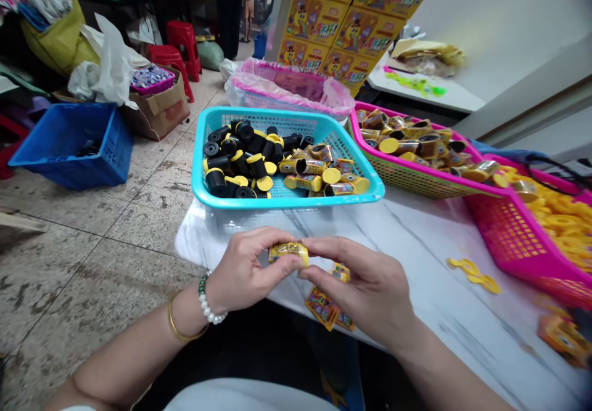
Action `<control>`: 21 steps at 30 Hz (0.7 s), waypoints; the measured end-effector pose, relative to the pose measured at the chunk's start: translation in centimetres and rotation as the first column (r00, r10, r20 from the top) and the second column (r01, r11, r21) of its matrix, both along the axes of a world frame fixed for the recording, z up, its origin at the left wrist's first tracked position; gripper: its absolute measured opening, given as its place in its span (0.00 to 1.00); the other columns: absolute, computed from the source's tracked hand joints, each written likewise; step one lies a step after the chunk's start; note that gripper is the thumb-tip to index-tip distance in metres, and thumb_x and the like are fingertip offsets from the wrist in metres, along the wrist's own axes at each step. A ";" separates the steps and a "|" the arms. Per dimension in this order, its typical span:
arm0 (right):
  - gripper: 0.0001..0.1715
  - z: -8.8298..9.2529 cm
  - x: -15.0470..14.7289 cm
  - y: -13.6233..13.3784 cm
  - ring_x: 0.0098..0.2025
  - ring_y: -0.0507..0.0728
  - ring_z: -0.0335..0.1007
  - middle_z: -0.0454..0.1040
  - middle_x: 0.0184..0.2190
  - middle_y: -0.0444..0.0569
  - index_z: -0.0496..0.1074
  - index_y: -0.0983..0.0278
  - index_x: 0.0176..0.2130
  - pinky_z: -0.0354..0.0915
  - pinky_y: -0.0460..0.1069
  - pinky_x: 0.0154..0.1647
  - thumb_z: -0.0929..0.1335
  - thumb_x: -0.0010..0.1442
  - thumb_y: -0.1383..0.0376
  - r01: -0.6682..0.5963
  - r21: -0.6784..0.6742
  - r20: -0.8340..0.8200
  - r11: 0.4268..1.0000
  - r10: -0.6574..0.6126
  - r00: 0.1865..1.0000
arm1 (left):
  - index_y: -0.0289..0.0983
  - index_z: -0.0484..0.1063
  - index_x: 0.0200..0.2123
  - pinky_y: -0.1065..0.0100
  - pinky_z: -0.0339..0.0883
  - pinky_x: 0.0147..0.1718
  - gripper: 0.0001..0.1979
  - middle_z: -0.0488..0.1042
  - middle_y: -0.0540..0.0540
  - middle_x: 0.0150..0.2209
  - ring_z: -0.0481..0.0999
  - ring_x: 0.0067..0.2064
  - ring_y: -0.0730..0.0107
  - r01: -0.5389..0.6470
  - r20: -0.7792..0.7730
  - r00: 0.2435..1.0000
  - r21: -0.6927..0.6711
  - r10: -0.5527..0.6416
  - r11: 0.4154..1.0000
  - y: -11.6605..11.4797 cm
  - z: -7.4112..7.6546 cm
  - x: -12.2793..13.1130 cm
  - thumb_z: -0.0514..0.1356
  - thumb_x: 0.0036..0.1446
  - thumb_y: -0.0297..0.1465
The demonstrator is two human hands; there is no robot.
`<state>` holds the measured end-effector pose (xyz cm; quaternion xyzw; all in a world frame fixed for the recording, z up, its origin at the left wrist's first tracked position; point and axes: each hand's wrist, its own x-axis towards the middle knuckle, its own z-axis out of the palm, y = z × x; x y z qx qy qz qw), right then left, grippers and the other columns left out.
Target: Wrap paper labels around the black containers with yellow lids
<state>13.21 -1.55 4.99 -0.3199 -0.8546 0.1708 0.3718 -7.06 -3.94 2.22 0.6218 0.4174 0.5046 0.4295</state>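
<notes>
My left hand [243, 269] and my right hand [365, 288] both pinch a small yellow-labelled cylinder [289, 252] between their fingertips, just above the near edge of the white marble-patterned table [416, 257]. Under my right palm lie a few printed sticker labels [324, 306]. Beyond the hands stands a turquoise basket [222, 198] holding several black cylinders with yellow caps [240, 161] on its left and labelled ones [324, 174] on its right.
A pink basket [416, 180] of labelled cylinders sits at right, another pink basket [518, 238] of yellow rings beside it. Two yellow rings [474, 273] lie loose on the table. A blue crate [69, 143], cardboard box [161, 109], red stools [182, 47] and stacked yellow cartons [342, 23] stand on the floor.
</notes>
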 end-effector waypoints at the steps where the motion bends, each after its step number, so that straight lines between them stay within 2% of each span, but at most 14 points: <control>1: 0.17 -0.1 0.0 0.1 0.42 0.58 0.83 0.84 0.41 0.49 0.77 0.59 0.49 0.79 0.49 0.44 0.74 0.59 0.70 -0.020 0.008 0.008 1.000 0.020 1.000 | 0.34 0.77 0.43 0.67 0.69 0.37 0.12 0.80 0.43 0.35 0.78 0.37 0.66 0.035 0.027 0.999 -0.066 -0.033 0.997 0.1 -0.1 -0.2 0.65 0.60 0.36; 2: 0.19 -0.1 0.1 0.2 0.43 0.57 0.83 0.84 0.43 0.50 0.77 0.60 0.50 0.79 0.49 0.46 0.74 0.60 0.72 -0.051 0.032 0.017 0.998 0.050 0.999 | 0.34 0.75 0.44 0.68 0.69 0.35 0.15 0.79 0.43 0.33 0.77 0.35 0.67 0.093 0.079 0.994 -0.159 -0.081 0.983 0.3 -0.3 -0.4 0.64 0.61 0.40; 4: 0.22 -0.3 0.2 0.5 0.45 0.57 0.82 0.82 0.45 0.53 0.76 0.61 0.52 0.78 0.49 0.47 0.73 0.59 0.75 -0.112 0.114 0.032 0.987 0.109 0.993 | 0.33 0.72 0.45 0.70 0.66 0.29 0.21 0.76 0.46 0.29 0.74 0.29 0.70 0.243 0.226 0.959 -0.348 -0.170 0.906 0.6 -0.5 -0.8 0.64 0.60 0.46; 6: 0.21 -0.6 0.1 0.9 0.42 0.55 0.81 0.82 0.43 0.53 0.76 0.61 0.51 0.77 0.48 0.44 0.73 0.59 0.75 -0.116 0.167 0.035 0.979 0.112 0.993 | 0.33 0.71 0.43 0.72 0.62 0.25 0.23 0.72 0.50 0.27 0.68 0.25 0.76 0.336 0.341 0.921 -0.448 -0.189 0.829 0.9 -0.6 -0.8 0.66 0.57 0.47; 8: 0.16 -1.1 0.0 1.1 0.37 0.54 0.81 0.82 0.37 0.50 0.77 0.61 0.47 0.77 0.47 0.39 0.75 0.59 0.71 -0.058 0.128 0.010 0.990 0.057 0.998 | 0.34 0.71 0.40 0.73 0.61 0.25 0.21 0.71 0.51 0.28 0.66 0.26 0.78 0.315 0.381 0.913 -0.433 -0.145 0.844 1.0 -0.5 -0.4 0.69 0.54 0.45; 10: 0.12 -1.6 -0.1 1.2 0.32 0.53 0.80 0.81 0.33 0.46 0.76 0.61 0.44 0.77 0.46 0.34 0.75 0.59 0.67 0.014 0.008 -0.031 1.000 -0.014 0.999 | 0.34 0.72 0.39 0.73 0.63 0.29 0.19 0.72 0.50 0.31 0.68 0.30 0.76 0.247 0.382 0.918 -0.351 -0.102 0.903 1.2 -0.2 0.0 0.70 0.53 0.42; 12: 0.10 -1.9 -0.1 1.2 0.31 0.53 0.79 0.80 0.32 0.45 0.75 0.61 0.43 0.77 0.47 0.35 0.74 0.60 0.66 0.050 -0.116 -0.030 0.992 -0.054 0.998 | 0.34 0.72 0.38 0.73 0.64 0.31 0.17 0.72 0.49 0.32 0.69 0.32 0.76 0.224 0.359 0.927 -0.302 -0.107 0.927 1.6 0.0 0.3 0.70 0.53 0.39; 14: 0.16 -1.7 0.1 1.2 0.34 0.54 0.80 0.81 0.37 0.47 0.74 0.61 0.48 0.78 0.48 0.38 0.74 0.60 0.66 0.039 -0.199 -0.009 0.979 -0.042 0.999 | 0.34 0.72 0.37 0.75 0.61 0.27 0.18 0.71 0.51 0.28 0.67 0.28 0.78 0.274 0.324 0.933 -0.358 -0.157 0.893 2.0 -0.1 0.3 0.69 0.54 0.41; 16: 0.21 -1.2 0.3 1.5 0.37 0.54 0.81 0.80 0.41 0.50 0.72 0.60 0.53 0.78 0.49 0.40 0.73 0.61 0.66 -0.013 -0.227 0.005 0.974 0.014 1.000 | 0.34 0.71 0.35 0.75 0.56 0.20 0.22 0.69 0.52 0.24 0.63 0.22 0.79 0.347 0.321 0.923 -0.460 -0.211 0.817 2.3 -0.3 0.0 0.67 0.55 0.48; 18: 0.19 -0.6 0.5 1.8 0.38 0.54 0.81 0.80 0.42 0.50 0.73 0.60 0.53 0.78 0.48 0.40 0.72 0.62 0.68 -0.070 -0.181 0.020 0.981 0.074 0.997 | 0.34 0.70 0.36 0.75 0.53 0.17 0.27 0.69 0.52 0.23 0.62 0.19 0.79 0.396 0.362 0.905 -0.527 -0.224 0.752 2.5 -0.8 -0.1 0.65 0.54 0.54; 19: 0.17 -0.4 0.5 2.0 0.38 0.54 0.81 0.80 0.41 0.50 0.74 0.60 0.51 0.78 0.47 0.40 0.72 0.62 0.69 -0.089 -0.134 0.035 0.987 0.095 0.995 | 0.34 0.70 0.37 0.75 0.53 0.17 0.28 0.70 0.52 0.23 0.63 0.19 0.79 0.409 0.388 0.896 -0.533 -0.215 0.740 2.5 -1.0 -0.2 0.64 0.53 0.55; 21: 0.15 -0.4 0.4 2.2 0.40 0.55 0.81 0.81 0.40 0.50 0.76 0.60 0.48 0.78 0.48 0.42 0.73 0.61 0.70 -0.106 -0.028 0.050 0.994 0.107 0.993 | 0.34 0.71 0.39 0.75 0.54 0.18 0.28 0.70 0.52 0.24 0.63 0.21 0.80 0.412 0.427 0.883 -0.514 -0.193 0.752 2.4 -1.4 -0.2 0.66 0.53 0.54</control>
